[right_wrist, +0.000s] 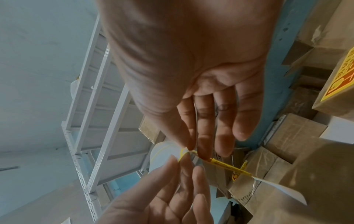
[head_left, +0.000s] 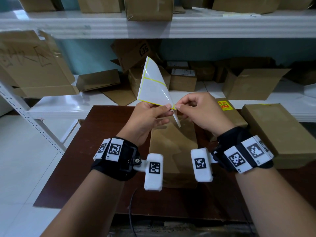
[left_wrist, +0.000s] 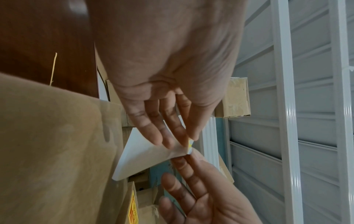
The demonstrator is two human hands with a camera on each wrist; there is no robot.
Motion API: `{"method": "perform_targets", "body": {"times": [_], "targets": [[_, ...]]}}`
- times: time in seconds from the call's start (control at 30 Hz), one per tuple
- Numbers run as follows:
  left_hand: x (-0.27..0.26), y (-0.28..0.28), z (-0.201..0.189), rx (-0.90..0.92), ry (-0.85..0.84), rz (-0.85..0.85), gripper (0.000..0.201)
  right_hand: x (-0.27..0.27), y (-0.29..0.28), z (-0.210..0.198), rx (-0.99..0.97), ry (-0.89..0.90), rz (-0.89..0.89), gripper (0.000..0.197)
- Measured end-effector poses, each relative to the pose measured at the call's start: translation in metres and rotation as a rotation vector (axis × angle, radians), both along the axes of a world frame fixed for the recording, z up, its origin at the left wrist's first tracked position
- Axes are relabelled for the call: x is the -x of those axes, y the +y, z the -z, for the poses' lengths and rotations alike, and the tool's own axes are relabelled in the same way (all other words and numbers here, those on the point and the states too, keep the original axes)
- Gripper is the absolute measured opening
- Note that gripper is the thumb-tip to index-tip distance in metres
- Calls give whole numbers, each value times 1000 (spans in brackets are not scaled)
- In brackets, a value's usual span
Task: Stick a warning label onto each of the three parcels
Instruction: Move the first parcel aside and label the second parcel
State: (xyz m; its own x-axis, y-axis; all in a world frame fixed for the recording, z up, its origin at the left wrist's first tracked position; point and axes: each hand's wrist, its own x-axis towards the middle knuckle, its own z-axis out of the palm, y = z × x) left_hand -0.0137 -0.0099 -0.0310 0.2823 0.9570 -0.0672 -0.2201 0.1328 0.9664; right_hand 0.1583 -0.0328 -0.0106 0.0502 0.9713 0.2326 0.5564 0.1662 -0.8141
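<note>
Both hands hold a white label sheet (head_left: pixel 152 84) with yellow outlines up over the table. My left hand (head_left: pixel 166 110) pinches the sheet near its lower right corner. My right hand (head_left: pixel 178 106) pinches a yellow label corner (right_wrist: pixel 184 151) at that same corner. In the left wrist view the sheet (left_wrist: pixel 141 153) fans out below my fingers (left_wrist: pixel 168 136). A yellow printed label (right_wrist: pixel 226 165) shows edge-on in the right wrist view. A plain brown parcel (head_left: pixel 172 151) lies under the hands. A second parcel (head_left: pixel 237 118) behind carries a yellow-red label (head_left: pixel 224 106). A third parcel (head_left: pixel 280 130) lies at the right.
The parcels rest on a dark brown table (head_left: pixel 95 151). White metal shelving (head_left: pixel 68 103) stands behind it, loaded with several cardboard boxes (head_left: pixel 251 82). A black cable (head_left: pixel 130 207) hangs at the table's front edge. White tiled floor lies at the left.
</note>
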Motion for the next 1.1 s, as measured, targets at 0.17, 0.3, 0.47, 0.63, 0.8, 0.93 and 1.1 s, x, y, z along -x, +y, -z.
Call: {"method": "perform_targets", "body": {"times": [0.17, 0.3, 0.47, 0.63, 0.8, 0.93, 1.1], "targets": [[2, 1, 0, -3, 3, 1, 14, 1, -1, -2, 25, 30, 16, 12], [4, 2, -1, -3, -6, -5, 15, 0, -1, -2, 44, 57, 23, 12], [6, 2, -3, -23, 6, -11, 24, 2, -3, -5, 92, 122, 6, 14], [5, 0, -5, -79, 78, -11, 22, 6, -6, -8, 146, 181, -19, 18], [4, -1, -7, -141, 146, 2, 13, 6, -6, -9, 173, 219, -18, 22], [1, -1, -7, -168, 157, 6, 9, 7, -7, -7, 152, 229, -2, 18], [0, -2, -7, -162, 143, -19, 8, 6, -7, -8, 153, 256, -4, 14]]}}
